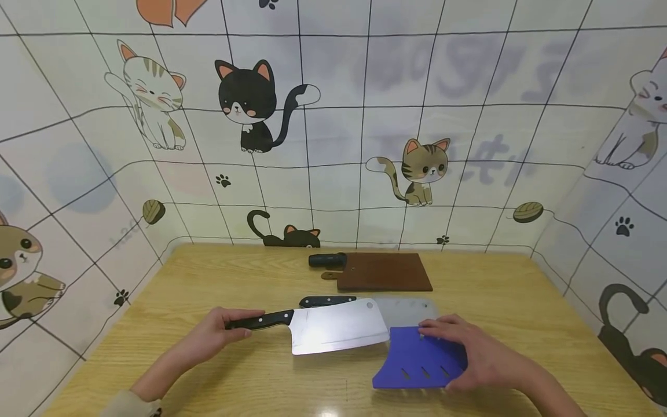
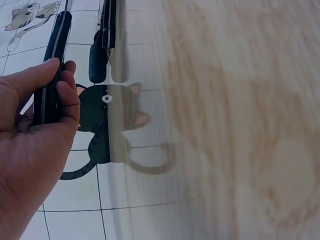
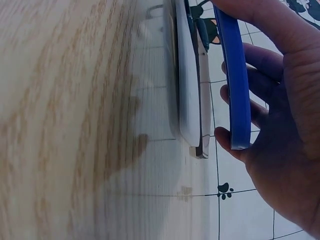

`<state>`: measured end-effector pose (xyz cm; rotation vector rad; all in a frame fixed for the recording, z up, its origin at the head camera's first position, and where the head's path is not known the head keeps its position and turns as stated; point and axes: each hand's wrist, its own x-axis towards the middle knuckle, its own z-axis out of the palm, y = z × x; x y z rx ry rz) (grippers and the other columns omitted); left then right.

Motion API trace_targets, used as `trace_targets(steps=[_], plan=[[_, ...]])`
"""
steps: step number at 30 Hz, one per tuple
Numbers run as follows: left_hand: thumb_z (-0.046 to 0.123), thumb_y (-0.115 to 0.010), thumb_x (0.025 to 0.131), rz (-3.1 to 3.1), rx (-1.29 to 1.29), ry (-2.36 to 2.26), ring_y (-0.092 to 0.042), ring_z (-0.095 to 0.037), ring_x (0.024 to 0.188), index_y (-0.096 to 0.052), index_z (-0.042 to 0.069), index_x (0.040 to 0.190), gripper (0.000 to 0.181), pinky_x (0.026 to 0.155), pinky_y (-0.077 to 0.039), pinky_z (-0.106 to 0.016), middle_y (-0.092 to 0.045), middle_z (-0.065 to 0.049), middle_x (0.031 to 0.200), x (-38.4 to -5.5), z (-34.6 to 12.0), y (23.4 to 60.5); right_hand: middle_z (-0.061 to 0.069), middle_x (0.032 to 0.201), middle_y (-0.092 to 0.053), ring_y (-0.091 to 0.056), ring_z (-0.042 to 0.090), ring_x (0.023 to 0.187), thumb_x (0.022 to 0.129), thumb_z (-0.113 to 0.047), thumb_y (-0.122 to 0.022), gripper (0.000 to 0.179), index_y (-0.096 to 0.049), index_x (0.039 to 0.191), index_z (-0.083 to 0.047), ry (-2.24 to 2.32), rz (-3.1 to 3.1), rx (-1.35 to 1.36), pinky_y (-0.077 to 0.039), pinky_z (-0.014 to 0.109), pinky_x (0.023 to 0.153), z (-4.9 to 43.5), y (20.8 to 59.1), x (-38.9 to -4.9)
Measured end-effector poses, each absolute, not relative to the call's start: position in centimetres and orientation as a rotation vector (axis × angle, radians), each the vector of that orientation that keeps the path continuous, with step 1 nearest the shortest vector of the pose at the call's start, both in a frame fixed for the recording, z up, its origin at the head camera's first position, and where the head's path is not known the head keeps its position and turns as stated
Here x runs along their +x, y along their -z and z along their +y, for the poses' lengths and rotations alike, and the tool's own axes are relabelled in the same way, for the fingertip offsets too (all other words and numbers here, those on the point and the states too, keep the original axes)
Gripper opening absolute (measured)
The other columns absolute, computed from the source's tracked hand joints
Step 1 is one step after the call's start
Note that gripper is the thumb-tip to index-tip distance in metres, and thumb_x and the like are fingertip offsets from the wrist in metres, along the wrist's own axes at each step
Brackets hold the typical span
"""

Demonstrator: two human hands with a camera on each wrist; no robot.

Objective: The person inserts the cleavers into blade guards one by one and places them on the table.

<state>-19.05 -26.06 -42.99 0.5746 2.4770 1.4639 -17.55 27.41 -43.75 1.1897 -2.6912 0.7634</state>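
In the head view, my left hand (image 1: 205, 336) grips the black handle (image 1: 268, 320) of a cleaver, its broad blade (image 1: 339, 327) pointing right above the table. The left wrist view shows the fingers and thumb around that handle (image 2: 49, 100). My right hand (image 1: 487, 353) holds a flat blue plastic piece (image 1: 417, 359) by its right side, thumb at the lower edge and fingers over the top. It has several slanted slots and a curved left side; its exact kind is unclear. The blade's tip is close to its upper left corner; whether they touch I cannot tell.
Behind the cleaver lie a whitish cutting board (image 1: 406, 311) and another black handle (image 1: 325, 301), its blade hidden. Farther back, a brown wooden board (image 1: 385, 272) with a black handle (image 1: 327, 260) at its left lies near the cat-patterned wall (image 1: 339, 133). Wood-grain table (image 1: 234, 272) underneath.
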Motion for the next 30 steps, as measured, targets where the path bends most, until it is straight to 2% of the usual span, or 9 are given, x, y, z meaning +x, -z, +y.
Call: trace_targets(steps=[20, 25, 30], plan=[[0.002, -0.070, 0.093, 2.485, 0.538, -1.499, -0.054, -0.018, 0.094, -0.065, -0.004, 0.134, 0.041, 0.069, -0.043, -0.024, -0.061, -0.026, 0.134, -18.9, -26.1, 43.1, -0.005, 0.140, -0.057, -0.050, 0.015, 0.124, 0.059, -0.043, -0.096, 0.090, -0.062, 0.141, -0.029, -0.751, -2.727, 1.137, -0.049, 0.033, 0.089, 26.8, 43.6, -17.7], [0.003, -0.071, 0.093, 2.510, 0.547, -1.490, -0.055, -0.019, 0.097, -0.066, -0.004, 0.133, 0.041, 0.073, -0.046, -0.024, -0.062, -0.025, 0.134, -18.9, -25.7, 43.0, -0.005, 0.138, -0.057, -0.051, 0.017, 0.122, 0.058, -0.043, -0.096, 0.089, -0.064, 0.139, -0.028, -0.770, -2.719, 1.087, -0.049, 0.034, 0.088, 26.7, 43.6, -17.6], [0.001, -0.069, 0.094, 2.494, 0.573, -1.499, -0.058, -0.013, 0.106, -0.066, -0.004, 0.133, 0.039, 0.082, -0.048, -0.022, -0.062, -0.025, 0.135, -18.8, -25.5, 43.1, -0.003, 0.136, -0.057, -0.050, 0.014, 0.119, 0.056, -0.041, -0.098, 0.090, -0.065, 0.138, -0.027, -0.775, -2.690, 1.004, -0.049, 0.033, 0.086, 26.4, 43.6, -17.6]])
